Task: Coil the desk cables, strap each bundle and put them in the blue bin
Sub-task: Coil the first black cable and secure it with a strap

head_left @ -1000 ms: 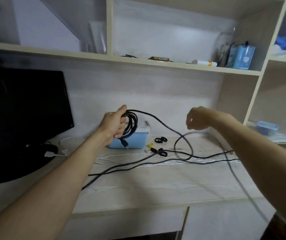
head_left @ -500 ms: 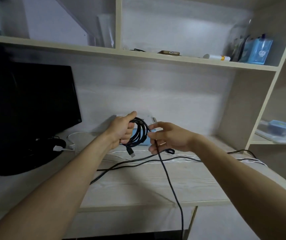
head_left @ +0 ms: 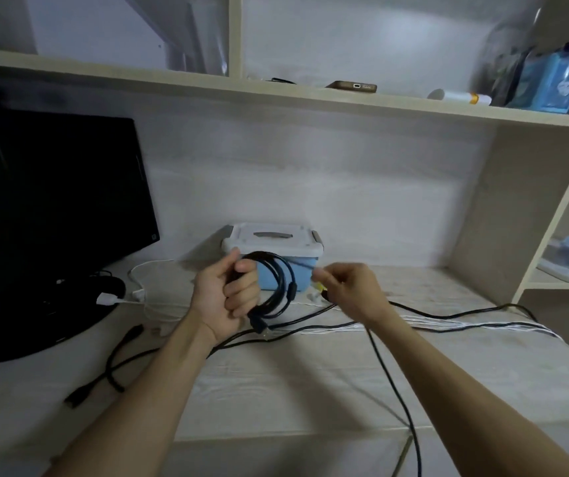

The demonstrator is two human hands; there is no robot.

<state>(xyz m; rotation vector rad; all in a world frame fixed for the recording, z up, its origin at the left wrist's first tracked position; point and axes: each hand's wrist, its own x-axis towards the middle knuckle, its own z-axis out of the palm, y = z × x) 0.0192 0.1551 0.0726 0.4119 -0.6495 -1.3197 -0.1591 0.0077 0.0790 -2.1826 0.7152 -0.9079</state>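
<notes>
My left hand (head_left: pixel 226 297) grips a coil of black cable (head_left: pixel 277 290), held upright just in front of the blue bin (head_left: pixel 284 275), which has a white lid latched on. A plug end of the coil hangs below my fist. My right hand (head_left: pixel 348 292) is to the right of the coil, fingers curled round the free run of the same black cable, which trails down over the desk's front edge (head_left: pixel 400 401). A yellow-marked strap peeks out under my right hand.
More cables lie on the desk: a white cable (head_left: pixel 448 327) and a black cable (head_left: pixel 448 313) running to the right, and a short black lead (head_left: pixel 111 373) at the left. A dark monitor (head_left: pixel 52 215) stands at the left. Shelves overhead hold a phone (head_left: pixel 351 86).
My right hand went from far right to the coil, laying on another loop. The view came closer and dipped, and the bin's lid now shows above the coil.
</notes>
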